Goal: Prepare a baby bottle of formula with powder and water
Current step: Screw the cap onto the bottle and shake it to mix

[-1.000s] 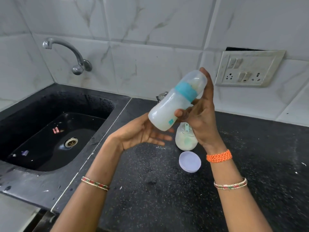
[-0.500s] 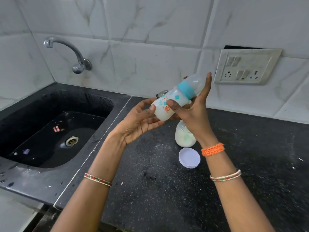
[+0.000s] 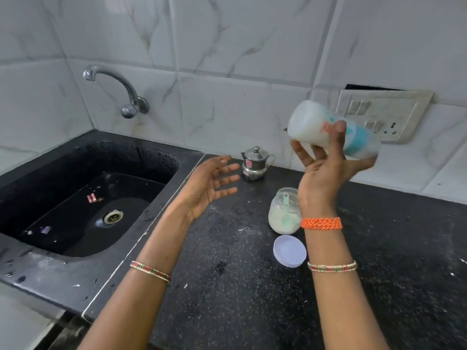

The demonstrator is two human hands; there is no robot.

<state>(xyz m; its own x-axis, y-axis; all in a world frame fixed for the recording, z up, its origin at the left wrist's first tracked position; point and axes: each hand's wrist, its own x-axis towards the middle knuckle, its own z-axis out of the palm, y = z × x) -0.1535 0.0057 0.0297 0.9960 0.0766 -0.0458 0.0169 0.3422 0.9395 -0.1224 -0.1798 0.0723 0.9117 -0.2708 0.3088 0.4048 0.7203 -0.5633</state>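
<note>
I think the task is almost at its end. My right hand [image 3: 326, 170] grips the bottle [image 3: 331, 128] and holds it up in the air, above the jar [image 3: 284, 213] and well clear of the counter [image 3: 252, 299], in front of the switch plate [image 3: 384, 109] on the wall. The bottle lies tilted, nearly on its side, with its base toward me and the blue ring and cap end pointing away to the right; this end is blurred, so I cannot tell if a teat is under the cap. Inside I see white, milky liquid, so I judge that powder and water are already in and the top is closed, and that the step in hand is the mixing by shaking. My left hand [image 3: 212, 185] is open, the fingers spread and relaxed, and holds nothing; it is in the air to the left of the jar, between the jar and the sink [image 3: 83, 203]. The jar has no lid on, with white powder and a green scoop [image 3: 286, 213] in it. Its lid [image 3: 289, 251] lies flat on the counter just in front of the jar. Behind the jar, near the wall, stands a small steel pot [image 3: 255, 162] with its cover on. What is left, as I judge it: to finish the mixing, set the bottle down, and put the lid back on the jar.
</note>
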